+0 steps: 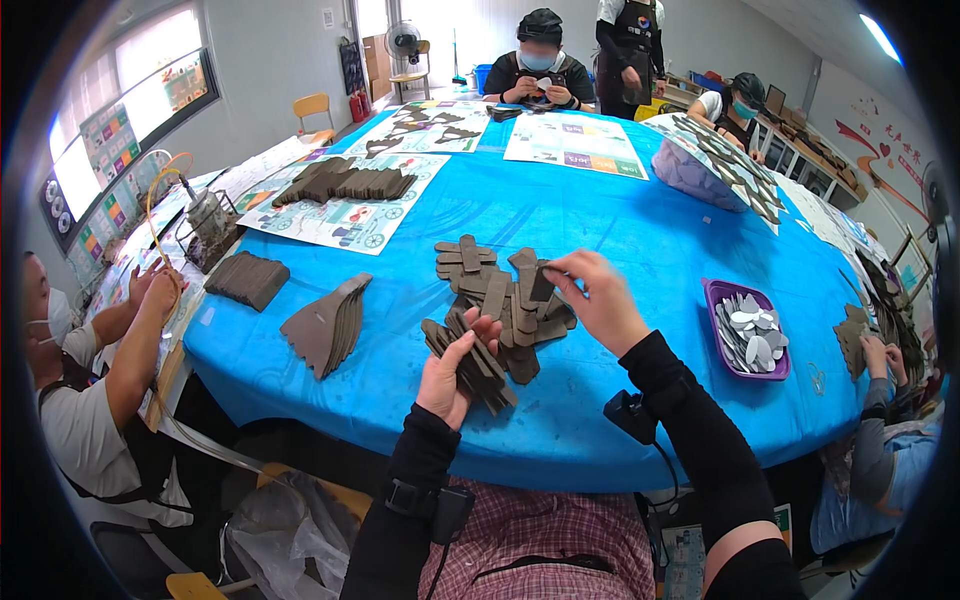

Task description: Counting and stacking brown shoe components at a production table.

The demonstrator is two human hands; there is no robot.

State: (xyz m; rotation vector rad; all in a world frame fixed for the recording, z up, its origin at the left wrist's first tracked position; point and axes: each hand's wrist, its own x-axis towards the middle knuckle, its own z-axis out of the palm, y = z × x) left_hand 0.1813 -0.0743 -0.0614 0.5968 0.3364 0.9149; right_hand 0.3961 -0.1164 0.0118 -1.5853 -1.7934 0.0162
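Note:
My left hand point(445, 385) is closed around a bundle of dark brown flat strips point(487, 388) with rounded ends, held over the near side of the table. Under and beyond it lies a loose pile of similar brown strips point(523, 325), some crossing one another. At the pile's right side my right hand point(600, 300) pinches a single dark strip point(541, 287) between thumb and fingers. To the left, a fanned stack of wing-shaped brown pieces point(328, 325) rests on the blue tablecloth point(610, 430).
A purple basket point(710, 292) of grey oval pieces stands at right. More brown stacks point(247, 280) lie at left, one long row point(345, 183) on a printed sheet. A covered bundle point(695, 178) sits far right. Co-workers sit left point(90, 390), right point(868, 440) and across point(540, 75).

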